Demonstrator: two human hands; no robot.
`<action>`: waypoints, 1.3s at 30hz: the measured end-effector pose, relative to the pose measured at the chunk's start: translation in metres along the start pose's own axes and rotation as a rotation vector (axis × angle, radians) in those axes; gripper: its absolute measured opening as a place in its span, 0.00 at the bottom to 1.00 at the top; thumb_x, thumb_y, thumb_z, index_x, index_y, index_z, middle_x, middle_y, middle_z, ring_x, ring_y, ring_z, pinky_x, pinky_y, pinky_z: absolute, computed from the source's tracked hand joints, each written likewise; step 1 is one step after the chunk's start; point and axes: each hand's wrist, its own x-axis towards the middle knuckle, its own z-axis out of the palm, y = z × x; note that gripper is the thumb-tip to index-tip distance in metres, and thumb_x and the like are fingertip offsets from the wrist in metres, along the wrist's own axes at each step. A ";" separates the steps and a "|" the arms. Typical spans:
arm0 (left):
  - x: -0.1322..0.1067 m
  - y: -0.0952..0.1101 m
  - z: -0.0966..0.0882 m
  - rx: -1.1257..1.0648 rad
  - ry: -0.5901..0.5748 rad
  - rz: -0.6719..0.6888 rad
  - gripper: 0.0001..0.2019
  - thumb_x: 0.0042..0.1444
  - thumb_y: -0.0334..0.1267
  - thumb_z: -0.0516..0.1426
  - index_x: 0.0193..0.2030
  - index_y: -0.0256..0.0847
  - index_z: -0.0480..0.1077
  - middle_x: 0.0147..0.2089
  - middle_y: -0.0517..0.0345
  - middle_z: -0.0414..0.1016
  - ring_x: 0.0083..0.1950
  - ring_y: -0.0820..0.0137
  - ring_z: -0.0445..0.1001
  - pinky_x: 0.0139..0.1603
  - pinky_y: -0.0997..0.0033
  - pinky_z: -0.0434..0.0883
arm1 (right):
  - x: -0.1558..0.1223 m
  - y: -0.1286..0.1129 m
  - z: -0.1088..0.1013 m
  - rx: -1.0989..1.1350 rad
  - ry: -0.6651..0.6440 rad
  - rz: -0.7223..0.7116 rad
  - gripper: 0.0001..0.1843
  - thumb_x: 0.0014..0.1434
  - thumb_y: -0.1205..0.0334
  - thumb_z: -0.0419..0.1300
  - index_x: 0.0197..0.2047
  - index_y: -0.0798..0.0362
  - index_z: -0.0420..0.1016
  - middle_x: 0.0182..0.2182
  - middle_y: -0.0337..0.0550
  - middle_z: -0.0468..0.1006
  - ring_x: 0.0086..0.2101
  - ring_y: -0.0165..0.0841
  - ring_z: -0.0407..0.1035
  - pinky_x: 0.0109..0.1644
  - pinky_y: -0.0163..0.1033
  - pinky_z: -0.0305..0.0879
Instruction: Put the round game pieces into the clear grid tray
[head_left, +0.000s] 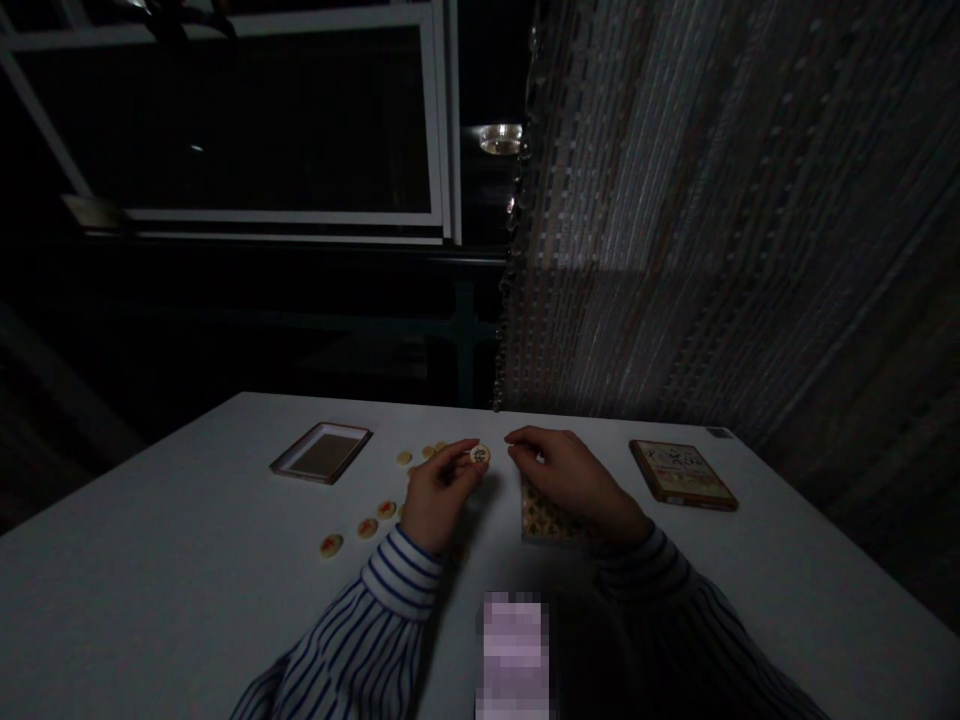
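- Pinched between thumb and fingers, a round, dark-marked game piece point(480, 455) is held above the white counter point(187, 570) in the left hand point(437, 500).
- The right hand point(574, 472) arches over a clear tray point(523, 522) of pieces, thumb and forefinger close together; whether they grip anything cannot be told.
- A loose pinch could drop the disc and send it rolling.
- The low left wrist could scatter red-marked pieces point(367, 528) beside it; the right could jog the tray.
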 end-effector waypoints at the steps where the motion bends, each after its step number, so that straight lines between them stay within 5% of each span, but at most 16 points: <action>1: 0.002 0.001 0.003 -0.022 0.005 -0.010 0.18 0.44 0.40 0.59 0.43 0.36 0.69 0.30 0.57 0.73 0.30 0.74 0.71 0.33 0.75 0.68 | 0.000 0.002 -0.002 0.003 0.009 0.005 0.15 0.56 0.58 0.48 0.43 0.50 0.71 0.36 0.42 0.76 0.37 0.33 0.68 0.41 0.36 0.61; 18: -0.015 -0.040 0.027 -0.216 -0.009 -0.184 0.18 0.39 0.34 0.60 0.40 0.36 0.65 0.26 0.61 0.72 0.25 0.77 0.69 0.26 0.80 0.65 | -0.005 0.014 0.001 -0.084 -0.191 -0.008 0.12 0.54 0.62 0.49 0.36 0.52 0.73 0.31 0.41 0.76 0.32 0.30 0.68 0.36 0.33 0.58; 26: -0.024 -0.037 0.036 -0.090 -0.062 -0.149 0.11 0.41 0.35 0.59 0.34 0.36 0.68 0.29 0.55 0.76 0.30 0.71 0.74 0.31 0.73 0.71 | -0.015 0.033 0.007 0.105 -0.254 0.025 0.12 0.52 0.61 0.51 0.37 0.53 0.73 0.31 0.40 0.76 0.31 0.29 0.69 0.34 0.32 0.60; 39: -0.025 -0.034 0.035 -0.087 -0.023 -0.149 0.15 0.39 0.36 0.60 0.37 0.35 0.71 0.29 0.54 0.76 0.29 0.72 0.73 0.31 0.72 0.71 | -0.014 0.040 0.020 0.279 -0.315 0.092 0.10 0.51 0.63 0.53 0.35 0.55 0.72 0.28 0.40 0.75 0.30 0.28 0.69 0.32 0.31 0.62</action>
